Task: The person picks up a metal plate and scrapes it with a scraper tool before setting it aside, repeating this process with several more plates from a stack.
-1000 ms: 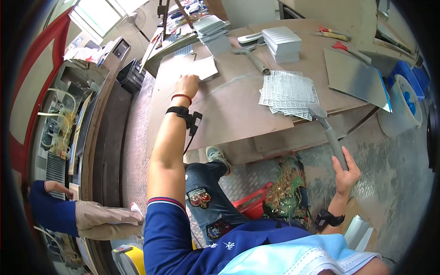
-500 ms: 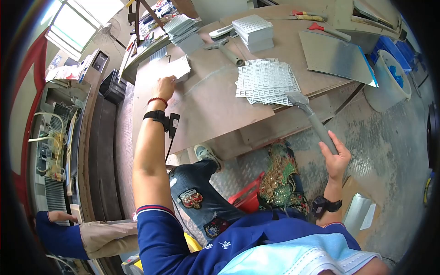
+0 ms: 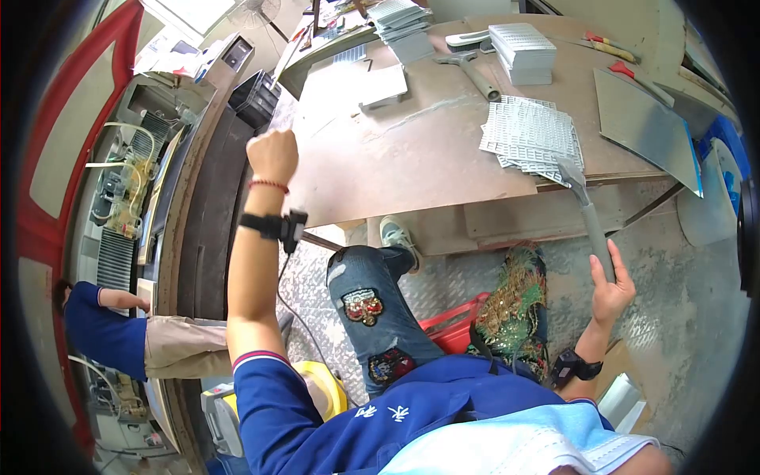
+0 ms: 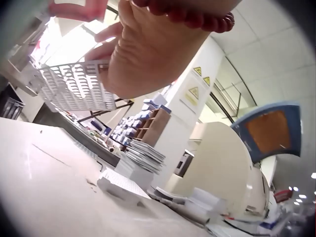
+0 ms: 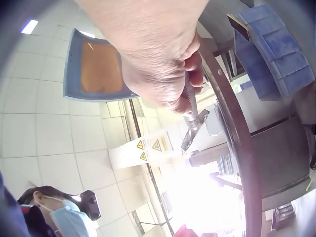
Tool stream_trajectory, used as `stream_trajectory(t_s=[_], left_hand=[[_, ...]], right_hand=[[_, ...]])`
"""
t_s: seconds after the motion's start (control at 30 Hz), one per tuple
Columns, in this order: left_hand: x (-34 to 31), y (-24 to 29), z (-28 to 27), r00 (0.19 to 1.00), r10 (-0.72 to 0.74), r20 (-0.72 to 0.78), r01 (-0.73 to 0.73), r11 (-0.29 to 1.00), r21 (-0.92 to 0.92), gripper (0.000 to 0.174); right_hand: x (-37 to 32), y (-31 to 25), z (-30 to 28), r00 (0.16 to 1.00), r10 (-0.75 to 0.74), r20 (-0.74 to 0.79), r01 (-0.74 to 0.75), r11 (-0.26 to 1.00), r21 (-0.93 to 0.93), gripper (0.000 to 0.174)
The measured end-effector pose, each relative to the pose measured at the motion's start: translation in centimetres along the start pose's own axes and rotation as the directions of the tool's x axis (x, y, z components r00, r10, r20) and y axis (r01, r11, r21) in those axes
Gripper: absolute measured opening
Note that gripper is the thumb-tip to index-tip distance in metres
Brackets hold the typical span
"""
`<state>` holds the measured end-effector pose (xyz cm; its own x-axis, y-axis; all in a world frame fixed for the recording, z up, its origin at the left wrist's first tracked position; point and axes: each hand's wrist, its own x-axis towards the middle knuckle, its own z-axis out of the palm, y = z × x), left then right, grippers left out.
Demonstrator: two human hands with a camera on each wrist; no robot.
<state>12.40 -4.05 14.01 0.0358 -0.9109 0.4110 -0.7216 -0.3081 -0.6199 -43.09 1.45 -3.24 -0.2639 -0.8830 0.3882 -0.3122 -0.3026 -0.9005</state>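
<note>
My left hand [image 3: 273,158] is raised off the table's left side, fingers curled. In the left wrist view it pinches a white slotted sheet [image 4: 74,89] at its edge; the head view hides that sheet behind the hand. My right hand [image 3: 613,293] grips the grey handle of a scraper [image 3: 595,229], with the fingers wrapped round it in the right wrist view. The scraper's head overlaps the near corner of a loose pile of slotted sheets [image 3: 526,131] at the table's front edge. A small stack of white sheets [image 3: 384,85] lies toward the table's left.
On the table [image 3: 427,170] are a taller sheet stack [image 3: 522,55], another stack [image 3: 404,36], a second scraper [image 3: 475,75], a brush [image 3: 467,38] and a shiny metal plate [image 3: 645,119]. A bin [image 3: 712,194] stands at the right. Another person [image 3: 107,328] is at the left.
My left hand has drawn back from the small stack, leftward and nearer my body, holding a slotted sheet. The right hand still holds the scraper at the pile's corner.
</note>
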Motion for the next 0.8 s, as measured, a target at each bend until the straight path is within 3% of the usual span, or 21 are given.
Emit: stream_trajectory(t_s=[0.07, 0.27, 0.37, 0.4, 0.5, 0.6, 0.73, 0.8], left_hand=[[-2.9, 2.5, -1.7, 0.995, 0.024, 0.092, -0.024, 1.0, -0.007, 0.017], [-6.7, 13.1, -4.4, 0.961, 0.157, 0.229, -0.062, 0.925, -0.374, 0.015], [-6.7, 14.9, -6.8, 0.957, 0.171, 0.234, 0.024, 0.759, -0.651, 0.025], [-6.8, 14.8, -6.2, 0.979, 0.139, 0.151, 0.001, 0.73, -0.683, 0.031], [-7.2, 12.6, -1.8, 0.995, 0.069, -0.073, -0.101, 0.701, -0.706, 0.047], [-8.1, 11.6, 2.0, 0.989, 0.057, -0.137, -0.137, 0.712, -0.689, 0.05], [-8.8, 12.6, 2.2, 0.991, 0.119, 0.054, -0.038, 0.659, -0.752, 0.048], [-8.8, 12.6, 0.1, 0.984, 0.131, 0.12, -0.012, 0.722, -0.692, 0.047]], right_hand=[[-0.1, -0.3, 0.4, 1.0, 0.009, 0.021, -0.009, 1.0, 0.008, 0.043], [-0.4, -2.0, 2.1, 0.994, -0.046, 0.095, 0.043, 0.999, 0.032, 0.042], [-0.6, -3.2, 2.2, 0.987, -0.058, 0.148, 0.054, 0.998, 0.027, 0.042], [-0.6, -3.7, 2.3, 0.985, -0.075, 0.158, 0.075, 0.997, 0.011, 0.042], [-0.6, -5.1, 2.6, 0.968, -0.142, 0.208, 0.154, 0.987, -0.043, 0.042], [-0.4, -6.4, 3.5, 0.927, -0.242, 0.286, 0.279, 0.956, -0.096, 0.04], [-0.1, -8.1, 6.4, 0.845, -0.39, 0.366, 0.471, 0.867, -0.163, 0.039], [0.0, -8.7, 7.4, 0.788, -0.448, 0.422, 0.566, 0.797, -0.211, 0.039]])
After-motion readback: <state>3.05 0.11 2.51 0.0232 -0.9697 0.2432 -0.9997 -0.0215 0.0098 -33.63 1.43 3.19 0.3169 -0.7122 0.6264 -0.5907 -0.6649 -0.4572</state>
